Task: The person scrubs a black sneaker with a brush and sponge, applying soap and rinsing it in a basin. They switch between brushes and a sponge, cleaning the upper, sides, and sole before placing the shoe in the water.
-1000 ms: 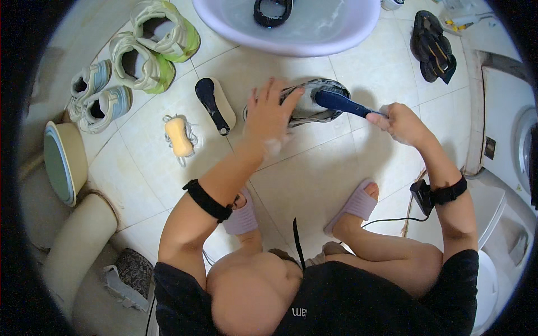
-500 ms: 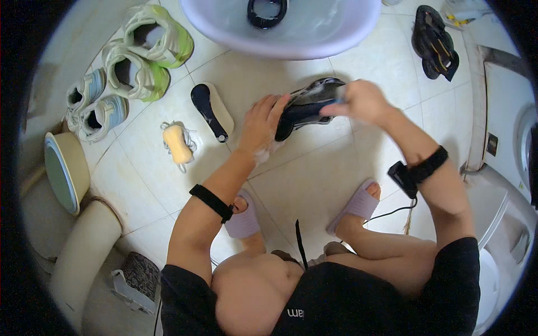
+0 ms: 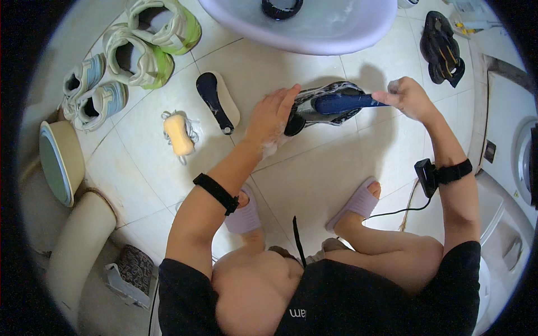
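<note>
A black shoe (image 3: 305,101), wet and streaked with white suds, lies on its side on the tiled floor. My left hand (image 3: 270,120) grips its left end, fingers over the top, with foam on the wrist. In my right hand (image 3: 411,99) is the narrow handle of a blue brush (image 3: 342,103). The brush's wide head lies over the sudsy shoe, its bristles hidden beneath. Left of my left hand lies a long navy and cream thing (image 3: 217,102) with a small hole at one end. Beside that, a yellow soap bar (image 3: 178,135) rests on a grey stringy net.
A pale purple basin (image 3: 302,46) with water and a black ring-shaped thing (image 3: 283,7) stands ahead. White-green sneakers (image 3: 137,56) and smaller white-blue shoes (image 3: 95,101) sit at left, near a yellowish basin (image 3: 70,168). Black footwear (image 3: 441,47) and a washing machine (image 3: 507,120) are at right.
My right hand has moved right with the brush, uncovering more of its blue back. My left hand stays on the shoe. The whole view has shifted slightly.
</note>
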Motion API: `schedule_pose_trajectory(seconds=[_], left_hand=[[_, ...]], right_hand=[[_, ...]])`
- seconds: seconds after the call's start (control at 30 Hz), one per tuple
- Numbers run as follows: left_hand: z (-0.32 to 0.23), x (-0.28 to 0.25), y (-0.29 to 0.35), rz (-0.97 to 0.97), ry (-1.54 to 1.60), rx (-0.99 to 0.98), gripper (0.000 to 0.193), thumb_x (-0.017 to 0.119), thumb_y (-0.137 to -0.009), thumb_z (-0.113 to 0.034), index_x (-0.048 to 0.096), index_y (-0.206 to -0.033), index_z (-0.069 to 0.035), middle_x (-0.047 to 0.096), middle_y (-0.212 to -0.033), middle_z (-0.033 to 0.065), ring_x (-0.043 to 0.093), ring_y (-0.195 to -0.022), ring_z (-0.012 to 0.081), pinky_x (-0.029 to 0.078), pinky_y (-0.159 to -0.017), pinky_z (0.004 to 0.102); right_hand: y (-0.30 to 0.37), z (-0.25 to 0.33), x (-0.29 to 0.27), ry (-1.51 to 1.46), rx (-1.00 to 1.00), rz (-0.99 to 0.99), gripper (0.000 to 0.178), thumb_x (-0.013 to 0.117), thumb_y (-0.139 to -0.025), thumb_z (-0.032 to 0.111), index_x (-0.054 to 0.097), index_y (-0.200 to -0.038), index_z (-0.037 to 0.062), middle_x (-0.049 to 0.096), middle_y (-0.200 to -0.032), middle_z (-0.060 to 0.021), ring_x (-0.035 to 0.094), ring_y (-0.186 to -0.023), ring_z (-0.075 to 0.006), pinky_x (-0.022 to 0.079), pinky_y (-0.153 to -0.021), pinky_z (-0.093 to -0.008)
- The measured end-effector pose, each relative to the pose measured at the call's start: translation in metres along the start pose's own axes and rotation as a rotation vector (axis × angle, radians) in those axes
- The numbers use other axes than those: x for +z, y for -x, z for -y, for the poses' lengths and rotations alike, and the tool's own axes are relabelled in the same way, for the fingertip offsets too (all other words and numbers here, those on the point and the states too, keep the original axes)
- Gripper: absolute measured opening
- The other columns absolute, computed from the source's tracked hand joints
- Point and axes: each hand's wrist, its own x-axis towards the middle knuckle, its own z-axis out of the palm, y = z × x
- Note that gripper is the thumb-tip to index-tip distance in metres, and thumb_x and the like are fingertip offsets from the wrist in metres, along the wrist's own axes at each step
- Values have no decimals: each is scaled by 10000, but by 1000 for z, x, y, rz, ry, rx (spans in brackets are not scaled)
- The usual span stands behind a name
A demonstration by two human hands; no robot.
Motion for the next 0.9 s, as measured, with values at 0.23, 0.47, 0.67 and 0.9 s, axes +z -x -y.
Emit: schedule_pose_trajectory(seconds=[0.23,0.47,0.67,0.9], left_hand=[[-4,-2,2,28,-6,-58,968,756,-567,-67,250,-1392,-48,468,-1243,198,476,-1100,363,376,-933,426],[-4,3,1,26,-51,-31,1001,770,-535,-59,242,-1385,-33,461,-1261,204,472,-1115,366,367,-947,425],[-3,0,9,90,87,-147,995,772,-532,-63,256,-1382,-49,458,-1275,190,451,-1157,354,332,-982,433],[4,9,11,76,84,-147,973,786,-537,-91,282,-1368,-61,464,-1272,183,463,-1138,367,342,-967,435]], right_hand=[[0,9,8,283,-31,-80,700,601,-681,702,609,-563,12,538,-491,-152,568,-495,-308,462,-527,-400],[2,10,33,352,-334,-207,665,624,-698,644,555,-526,5,468,-457,-184,467,-443,-378,417,-474,-409],[3,-1,24,41,-41,-119,627,668,-718,584,569,-542,-9,483,-467,-181,488,-412,-268,422,-477,-387],[2,31,46,285,-143,-26,644,599,-695,675,623,-632,34,597,-605,-165,605,-619,-343,480,-594,-418]])
